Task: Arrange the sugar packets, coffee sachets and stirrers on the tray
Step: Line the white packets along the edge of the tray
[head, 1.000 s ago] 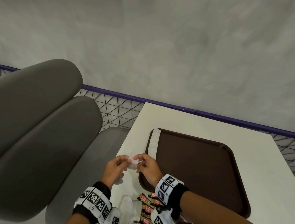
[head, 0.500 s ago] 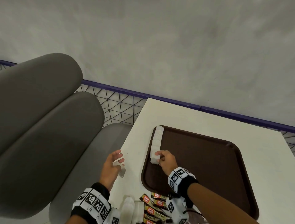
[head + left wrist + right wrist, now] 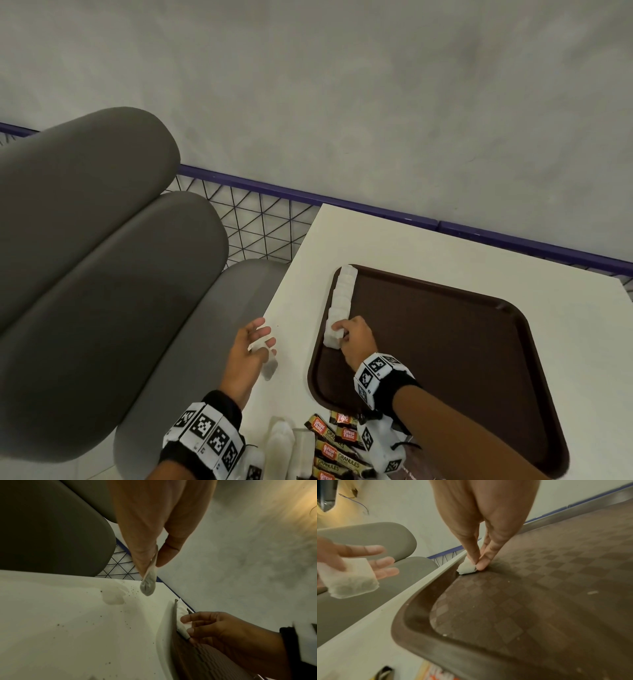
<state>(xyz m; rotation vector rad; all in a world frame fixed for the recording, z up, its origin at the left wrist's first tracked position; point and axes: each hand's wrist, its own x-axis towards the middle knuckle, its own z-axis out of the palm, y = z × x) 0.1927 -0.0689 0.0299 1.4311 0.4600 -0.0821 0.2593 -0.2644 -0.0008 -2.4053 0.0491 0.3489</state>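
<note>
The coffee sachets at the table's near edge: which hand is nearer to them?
Right. The right hand is over the tray's near-left corner, just beyond the coffee sachets; the left hand is farther left.

brown plastic tray point(image 3: 479, 342) on white table point(image 3: 411, 246) | white sugar-packet row point(image 3: 342, 298) along tray's left rim | coffee sachets point(image 3: 337, 445) before tray
</note>
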